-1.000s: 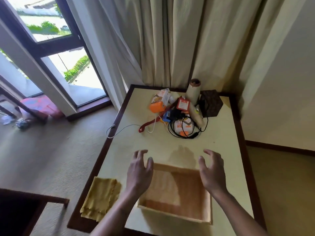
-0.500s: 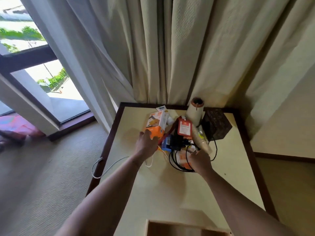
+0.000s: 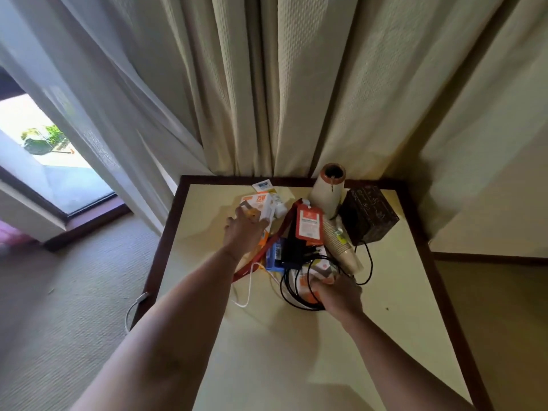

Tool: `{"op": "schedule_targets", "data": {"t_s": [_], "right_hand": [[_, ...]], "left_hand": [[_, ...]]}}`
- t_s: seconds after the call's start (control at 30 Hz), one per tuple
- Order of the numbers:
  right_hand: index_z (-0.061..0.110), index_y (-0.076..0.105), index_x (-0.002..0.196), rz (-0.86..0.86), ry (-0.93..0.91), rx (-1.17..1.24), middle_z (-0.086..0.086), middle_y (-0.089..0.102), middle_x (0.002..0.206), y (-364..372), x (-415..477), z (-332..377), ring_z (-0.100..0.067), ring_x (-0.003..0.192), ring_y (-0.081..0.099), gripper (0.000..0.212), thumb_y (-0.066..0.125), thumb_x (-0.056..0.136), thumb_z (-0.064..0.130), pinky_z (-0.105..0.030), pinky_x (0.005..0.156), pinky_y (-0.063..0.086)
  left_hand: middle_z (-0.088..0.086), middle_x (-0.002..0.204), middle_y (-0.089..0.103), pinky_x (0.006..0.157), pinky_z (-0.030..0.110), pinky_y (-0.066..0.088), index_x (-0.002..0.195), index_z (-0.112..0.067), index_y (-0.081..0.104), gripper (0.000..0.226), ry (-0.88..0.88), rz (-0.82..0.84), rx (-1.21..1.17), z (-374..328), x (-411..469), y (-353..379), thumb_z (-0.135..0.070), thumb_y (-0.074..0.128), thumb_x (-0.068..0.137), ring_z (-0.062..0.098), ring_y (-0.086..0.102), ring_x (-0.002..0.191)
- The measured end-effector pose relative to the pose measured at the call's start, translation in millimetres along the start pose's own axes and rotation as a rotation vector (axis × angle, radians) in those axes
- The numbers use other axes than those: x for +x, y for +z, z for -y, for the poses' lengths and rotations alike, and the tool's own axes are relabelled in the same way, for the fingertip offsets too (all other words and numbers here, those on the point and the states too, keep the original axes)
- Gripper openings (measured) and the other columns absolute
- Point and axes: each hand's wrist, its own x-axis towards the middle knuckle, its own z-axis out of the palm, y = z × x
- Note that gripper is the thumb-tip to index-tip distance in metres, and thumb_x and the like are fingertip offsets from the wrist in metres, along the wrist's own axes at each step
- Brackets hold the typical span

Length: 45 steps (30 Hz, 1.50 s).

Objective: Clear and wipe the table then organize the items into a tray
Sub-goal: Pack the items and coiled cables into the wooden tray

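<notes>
Gripping an orange-and-white box (image 3: 261, 204) on the counter (image 3: 267, 351), the left hand (image 3: 243, 232) lay beyond the right hand (image 3: 341, 295), which clutched a packet (image 3: 304, 289) among coiled black cable (image 3: 289, 295).

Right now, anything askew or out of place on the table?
The white cable hangs over the left edge of the table, and the paper cup stack lies tipped over in the pile. The left hand grips the orange box.

Two hands: left hand (image 3: 244, 235), right hand (image 3: 341, 295). One table (image 3: 267, 351). Two orange-and-white boxes, the far box (image 3: 261, 206) and the near box (image 3: 305, 287). One paper roll (image 3: 327, 194), one dark box (image 3: 367, 216), one cup stack (image 3: 341, 244), one red card (image 3: 308, 225), one black cable (image 3: 289, 289), one white cable (image 3: 248, 289).
</notes>
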Motion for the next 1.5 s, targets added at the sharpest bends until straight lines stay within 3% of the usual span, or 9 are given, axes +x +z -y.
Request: {"op": "schedule_targets", "data": {"t_s": [0.23, 0.57, 0.73, 0.87, 0.97, 1.07, 1.2, 1.4, 1.5], "right_hand": [[0.010, 0.046, 0.131, -0.123, 0.047, 0.002, -0.014, 0.064, 0.124, -12.5, -10.8, 13.4, -0.037, 0.119, 0.059, 0.075, 0.069, 0.079, 0.059, -0.045, 0.098, 0.046], [0.011, 0.052, 0.128, -0.385, -0.377, -0.065, -0.010, 0.055, 0.125, -74.4, -38.1, 23.4, -0.025, 0.103, 0.061, 0.060, 0.076, 0.083, 0.044, -0.031, 0.074, 0.047], [0.022, 0.052, 0.138, -0.459, -0.495, -0.060, 0.000, 0.060, 0.128, -114.1, -73.3, 26.7, -0.021, 0.115, 0.056, 0.067, 0.074, 0.083, 0.053, -0.037, 0.082, 0.053], [0.028, 0.059, 0.128, -0.513, -0.642, 0.031, 0.005, 0.062, 0.118, -144.8, -124.9, 16.5, -0.018, 0.108, 0.058, 0.050, 0.072, 0.084, 0.049, -0.036, 0.077, 0.056], [0.027, 0.061, 0.131, -0.398, -0.734, 0.153, 0.010, 0.063, 0.117, -152.6, -177.6, -11.9, -0.008, 0.105, 0.060, 0.048, 0.074, 0.087, 0.042, -0.027, 0.078, 0.057], [0.029, 0.065, 0.126, -0.179, -0.777, 0.211, 0.017, 0.066, 0.115, -149.1, -224.1, -53.1, -0.001, 0.106, 0.062, 0.042, 0.077, 0.087, 0.035, -0.020, 0.083, 0.055], [0.031, 0.064, 0.125, 0.108, -0.742, 0.114, 0.021, 0.063, 0.115, -123.5, -246.9, -105.3, 0.001, 0.108, 0.061, 0.043, 0.080, 0.085, 0.028, -0.025, 0.089, 0.057], [0.026, 0.068, 0.118, 0.183, -0.723, -0.004, 0.020, 0.055, 0.111, -71.2, -240.9, -145.4, 0.004, 0.105, 0.058, 0.044, 0.085, 0.078, 0.021, -0.004, 0.089, 0.042], [0.027, 0.066, 0.120, 0.214, -0.650, -0.042, 0.013, 0.061, 0.117, -52.9, -233.1, -151.4, -0.006, 0.108, 0.059, 0.045, 0.083, 0.079, 0.025, -0.021, 0.095, 0.048]], "left_hand": [[0.017, 0.135, 0.045, 0.097, 0.055, 0.050, 0.152, -0.028, 0.020, 0.086, 0.040, -0.147, 0.057, 0.6, -31.6, 1.3, -0.059, 0.063, 0.084, 0.039, 0.049, 0.121], [0.007, 0.122, 0.044, 0.099, 0.048, 0.048, 0.136, -0.012, 0.035, 0.086, 0.095, -0.255, -0.013, -21.9, -124.1, -7.0, -0.056, 0.072, 0.071, 0.030, 0.048, 0.114], [0.001, 0.108, 0.050, 0.079, 0.042, 0.057, 0.122, -0.020, 0.037, 0.077, 0.154, -0.284, -0.160, -15.3, -190.3, -8.3, -0.053, 0.076, 0.065, 0.019, 0.056, 0.094], [0.001, 0.121, 0.060, 0.080, 0.046, 0.061, 0.141, -0.036, 0.029, 0.099, 0.242, -0.229, -0.460, 4.4, -250.0, -3.9, -0.047, 0.089, 0.062, 0.018, 0.067, 0.101], [-0.001, 0.148, 0.037, 0.097, 0.059, 0.053, 0.153, -0.064, -0.004, 0.134, 0.314, -0.148, -0.509, 27.4, -313.0, -1.1, -0.049, 0.091, 0.059, 0.028, 0.051, 0.131], [-0.001, 0.133, 0.037, 0.085, 0.043, 0.059, 0.154, -0.060, -0.014, 0.127, 0.367, -0.123, -0.234, 51.5, -385.3, 1.4, -0.057, 0.080, 0.068, 0.016, 0.051, 0.114], [-0.005, 0.114, 0.041, 0.062, 0.024, 0.045, 0.154, -0.046, -0.007, 0.114, 0.318, -0.156, 0.107, 79.5, -437.1, 21.4, -0.061, 0.070, 0.072, 0.014, 0.057, 0.086], [0.000, 0.119, 0.035, 0.070, 0.031, 0.051, 0.149, -0.019, 0.020, 0.100, 0.282, -0.240, 0.380, 108.9, -442.6, 58.9, -0.069, 0.064, 0.075, 0.019, 0.050, 0.097], [0.007, 0.130, 0.040, 0.087, 0.039, 0.051, 0.147, -0.013, 0.027, 0.097, 0.244, -0.199, 0.528, 112.3, -433.1, 70.7, -0.069, 0.060, 0.075, 0.024, 0.049, 0.109]]}}
